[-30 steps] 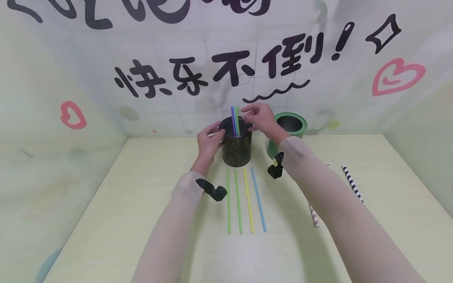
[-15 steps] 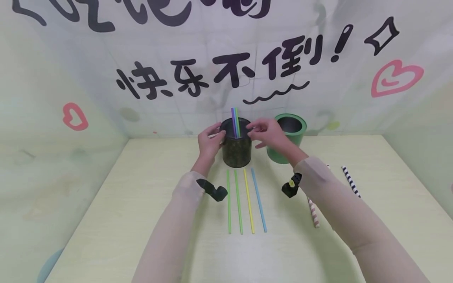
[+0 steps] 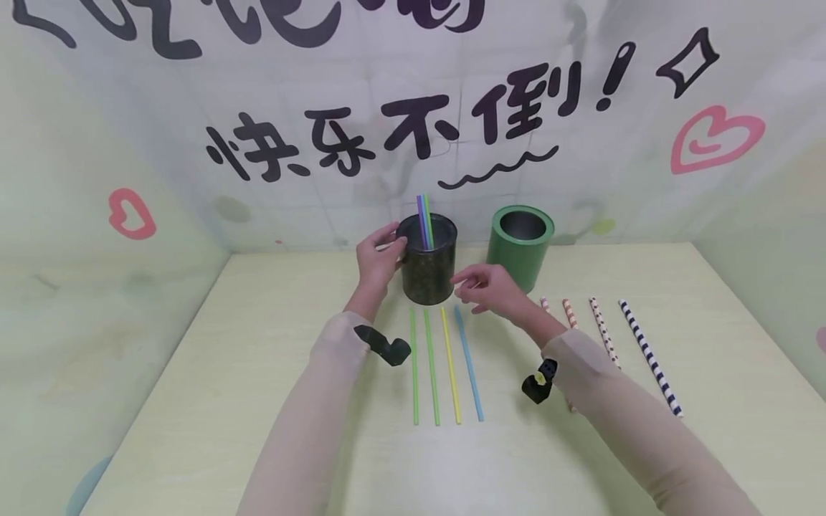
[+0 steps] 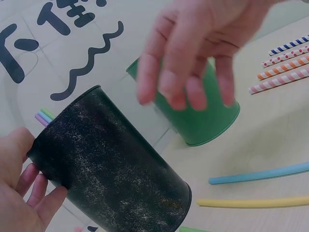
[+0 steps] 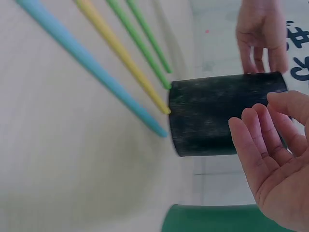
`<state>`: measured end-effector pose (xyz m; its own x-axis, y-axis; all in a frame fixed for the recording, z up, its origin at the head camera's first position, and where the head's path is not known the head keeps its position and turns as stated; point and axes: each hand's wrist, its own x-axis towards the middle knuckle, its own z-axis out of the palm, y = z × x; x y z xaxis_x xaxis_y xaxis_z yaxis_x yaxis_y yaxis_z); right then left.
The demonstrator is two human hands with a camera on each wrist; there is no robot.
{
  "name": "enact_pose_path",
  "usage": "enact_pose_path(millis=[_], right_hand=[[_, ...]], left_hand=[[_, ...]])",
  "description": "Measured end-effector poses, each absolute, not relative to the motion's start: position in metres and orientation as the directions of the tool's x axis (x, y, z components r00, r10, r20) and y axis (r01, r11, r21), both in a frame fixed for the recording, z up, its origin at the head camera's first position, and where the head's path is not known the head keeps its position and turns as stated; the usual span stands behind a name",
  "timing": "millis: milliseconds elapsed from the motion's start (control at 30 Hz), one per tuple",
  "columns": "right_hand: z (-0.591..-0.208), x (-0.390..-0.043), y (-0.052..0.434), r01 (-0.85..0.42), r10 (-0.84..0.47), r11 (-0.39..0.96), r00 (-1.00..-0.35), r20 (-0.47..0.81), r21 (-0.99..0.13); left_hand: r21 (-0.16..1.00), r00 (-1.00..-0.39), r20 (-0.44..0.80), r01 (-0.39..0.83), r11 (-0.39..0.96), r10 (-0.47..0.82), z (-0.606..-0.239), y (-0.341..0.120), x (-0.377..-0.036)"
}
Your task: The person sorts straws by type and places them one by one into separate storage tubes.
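Observation:
My left hand (image 3: 377, 261) grips the upper left side of a speckled black cup (image 3: 428, 276), fingers and thumb right at its rim. Several thin straws (image 3: 424, 218), purple, blue and green, stand inside that cup, leaning on the near rim. Just right of the cup hovers my right hand (image 3: 490, 290), its fingers loosely bent and holding nothing. In front of the cup lie two green straws (image 3: 432, 365), a yellow straw (image 3: 452, 365) and, nearest my right hand, a blue straw (image 3: 468, 365). The right wrist view shows their ends pointing at the cup's base (image 5: 176, 121).
A green cup (image 3: 521, 251) stands behind my right hand. Several striped and dotted paper straws (image 3: 650, 358) lie to the right, some partly under my right forearm. A printed cloth backdrop (image 3: 335, 201) rises at the table's back edge.
My right hand has moved from over the black cup's rim down and toward me, beside the cup's lower right. The straws stay in the cup, and the left hand keeps its hold.

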<state>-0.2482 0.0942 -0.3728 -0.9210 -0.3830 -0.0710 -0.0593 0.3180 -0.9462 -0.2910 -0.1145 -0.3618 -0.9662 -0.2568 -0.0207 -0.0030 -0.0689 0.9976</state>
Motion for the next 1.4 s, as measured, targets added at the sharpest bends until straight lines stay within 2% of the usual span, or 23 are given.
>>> enact_pose_path(millis=[300, 533, 967, 1400], right_hand=[[-0.413, -0.249, 0.096, 0.090, -0.281, 0.424, -0.933, -0.226, -0.901], [-0.421, -0.250, 0.091, 0.096, -0.237, 0.431, -0.947, -0.215, -0.897], [-0.426, -0.251, 0.079, 0.182, -0.140, 0.471, -0.951, -0.277, -0.863], [-0.432, -0.255, 0.076, 0.213, -0.106, 0.472, -0.950, -0.295, -0.856]], left_hand=[[0.998, -0.966, -0.012, 0.005, -0.064, -0.259, -0.364, -0.115, -0.292], [0.997, -0.967, -0.012, 0.006, -0.072, -0.255, -0.364, -0.115, -0.291], [0.998, -0.967, -0.005, 0.013, -0.067, -0.256, -0.363, -0.116, -0.290], [0.998, -0.964, -0.011, 0.005, -0.061, -0.265, -0.363, -0.114, -0.290]])
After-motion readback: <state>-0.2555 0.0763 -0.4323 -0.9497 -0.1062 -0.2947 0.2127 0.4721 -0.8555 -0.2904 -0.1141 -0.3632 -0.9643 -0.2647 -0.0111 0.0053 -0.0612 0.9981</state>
